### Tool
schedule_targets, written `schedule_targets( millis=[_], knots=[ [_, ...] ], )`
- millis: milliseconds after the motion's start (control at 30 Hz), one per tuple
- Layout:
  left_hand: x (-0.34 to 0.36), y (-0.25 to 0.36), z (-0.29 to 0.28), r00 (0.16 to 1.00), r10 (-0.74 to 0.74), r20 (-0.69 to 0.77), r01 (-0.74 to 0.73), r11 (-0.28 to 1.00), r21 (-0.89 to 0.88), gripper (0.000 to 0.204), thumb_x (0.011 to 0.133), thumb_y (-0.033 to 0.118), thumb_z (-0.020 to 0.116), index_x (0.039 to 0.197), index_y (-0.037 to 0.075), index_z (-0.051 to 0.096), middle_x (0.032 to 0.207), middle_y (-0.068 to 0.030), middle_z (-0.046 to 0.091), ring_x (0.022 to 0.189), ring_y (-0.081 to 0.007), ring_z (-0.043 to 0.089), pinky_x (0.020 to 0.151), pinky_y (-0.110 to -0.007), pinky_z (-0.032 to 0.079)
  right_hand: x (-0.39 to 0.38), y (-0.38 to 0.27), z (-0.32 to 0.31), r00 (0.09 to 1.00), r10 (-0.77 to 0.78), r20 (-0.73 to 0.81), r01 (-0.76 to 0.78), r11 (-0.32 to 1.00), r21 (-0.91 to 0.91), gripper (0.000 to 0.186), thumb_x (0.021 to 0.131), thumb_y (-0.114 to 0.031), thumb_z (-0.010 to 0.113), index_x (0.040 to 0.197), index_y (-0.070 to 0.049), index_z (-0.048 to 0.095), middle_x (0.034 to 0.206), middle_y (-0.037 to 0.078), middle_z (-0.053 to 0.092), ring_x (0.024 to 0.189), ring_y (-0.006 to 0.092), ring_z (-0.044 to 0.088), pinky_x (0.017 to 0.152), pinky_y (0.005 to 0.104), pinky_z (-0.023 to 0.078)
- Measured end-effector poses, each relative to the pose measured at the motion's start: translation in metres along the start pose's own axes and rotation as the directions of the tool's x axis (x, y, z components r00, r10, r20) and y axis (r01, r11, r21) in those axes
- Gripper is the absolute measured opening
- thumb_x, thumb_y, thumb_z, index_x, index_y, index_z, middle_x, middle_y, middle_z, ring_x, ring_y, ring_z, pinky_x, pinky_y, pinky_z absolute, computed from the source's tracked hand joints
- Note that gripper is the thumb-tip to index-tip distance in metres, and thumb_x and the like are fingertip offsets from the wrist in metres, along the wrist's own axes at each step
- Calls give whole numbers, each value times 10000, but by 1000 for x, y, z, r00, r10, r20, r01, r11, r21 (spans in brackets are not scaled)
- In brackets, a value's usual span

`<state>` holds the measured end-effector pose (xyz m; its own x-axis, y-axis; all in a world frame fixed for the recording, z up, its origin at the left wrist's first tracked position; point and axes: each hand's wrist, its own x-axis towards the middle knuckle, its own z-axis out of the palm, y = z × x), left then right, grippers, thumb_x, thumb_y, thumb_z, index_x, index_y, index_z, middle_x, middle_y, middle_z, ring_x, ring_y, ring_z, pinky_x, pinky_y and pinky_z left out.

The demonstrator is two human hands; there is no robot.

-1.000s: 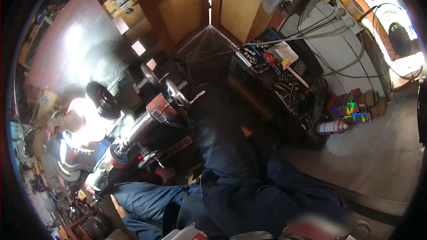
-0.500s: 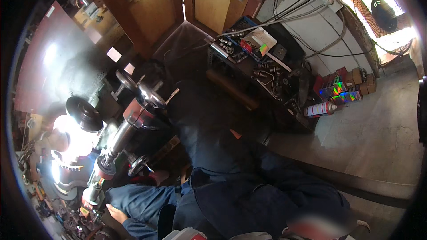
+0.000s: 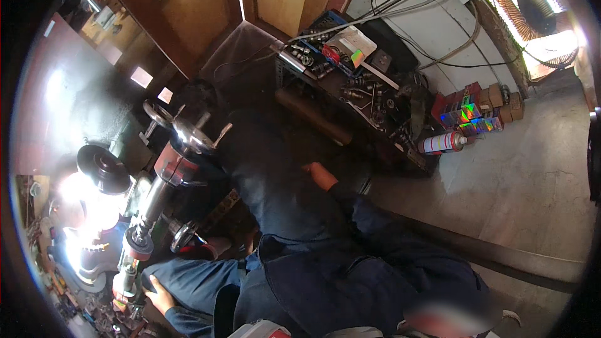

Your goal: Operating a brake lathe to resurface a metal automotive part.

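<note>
My left hand (image 3: 161, 297) lies against the blue trouser leg (image 3: 194, 275) at the lower left, fingers stretched out and thumb apart. Close beside it stands the end of a metal machine assembly (image 3: 128, 285), which the hand does not seem to grip. That assembly runs up through a round chuck-like collar (image 3: 138, 242) and a shiny shaft to a chrome handwheel (image 3: 194, 136). My right hand (image 3: 322, 176) shows at the end of its dark sleeve, by the black cloth over my other leg. Its fingers are mostly lost in shadow.
A black lamp shade (image 3: 103, 169) glows over the machine at left. A smaller handwheel (image 3: 183, 236) sits below the shaft. Parts and tools crowd a bench (image 3: 369, 97), with a dustpan-like scoop (image 3: 352, 44) on it. A spray can (image 3: 443, 143), small boxes (image 3: 466, 109) and a fan (image 3: 532, 12) are at right.
The view has shifted, so the surroundings sit slightly further left and up. More of my right hand has come out beside the black cloth. My left hand stays on the trouser leg.
</note>
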<state>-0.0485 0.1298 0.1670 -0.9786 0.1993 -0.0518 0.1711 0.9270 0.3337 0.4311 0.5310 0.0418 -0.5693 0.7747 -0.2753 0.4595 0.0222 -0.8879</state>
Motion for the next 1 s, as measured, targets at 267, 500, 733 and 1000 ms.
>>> schedule_targets(
  millis=[267, 500, 733, 1000],
  knots=[
    [-6, -5, 7, 993, 103, -56, -93, 982, 165, 586, 1066, 441, 377, 1312, -52, 580, 1223, -280, 638, 1147, -444, 605, 937, -467, 497, 32, -7, -45, 750, -58, -659, -227, 913, -338, 274, 939, -310, 663, 914, -38, 646, 799, 215, 683, 760, 420, 673, 668, 486, 530],
    [-24, -22, 28, 959, 109, -262, -74, 987, 140, 460, 1056, 236, 425, 1319, -124, 538, 1314, -306, 583, 1212, -398, 586, 1021, -404, 482, 110, -2, -175, 446, 103, -889, -563, 805, -189, 768, 895, -360, 727, 1417, 66, 359, 1492, 303, 349, 1319, 426, 438, 1054, 516, 420],
    [-68, 15, 32, 888, 414, -201, -234, 782, 577, 595, 1008, 266, 493, 1428, -137, 368, 1445, -394, 386, 1333, -507, 414, 1140, -500, 353, 134, 31, -195, 386, -87, -918, -379, 893, -244, 899, 730, -193, 868, 1428, 50, 356, 1372, 276, 496, 1248, 403, 514, 1068, 477, 418],
    [-119, 115, 17, 950, 310, -48, -247, 833, 495, 607, 931, 337, 623, 1421, 10, 479, 1605, -268, 225, 1441, -480, 284, 1165, -558, 269, 84, -12, -153, 416, -86, -905, -44, 992, -114, 812, 805, -167, 831, 1429, 5, 341, 1434, 234, 439, 1325, 384, 453, 1105, 515, 389]
  ],
)
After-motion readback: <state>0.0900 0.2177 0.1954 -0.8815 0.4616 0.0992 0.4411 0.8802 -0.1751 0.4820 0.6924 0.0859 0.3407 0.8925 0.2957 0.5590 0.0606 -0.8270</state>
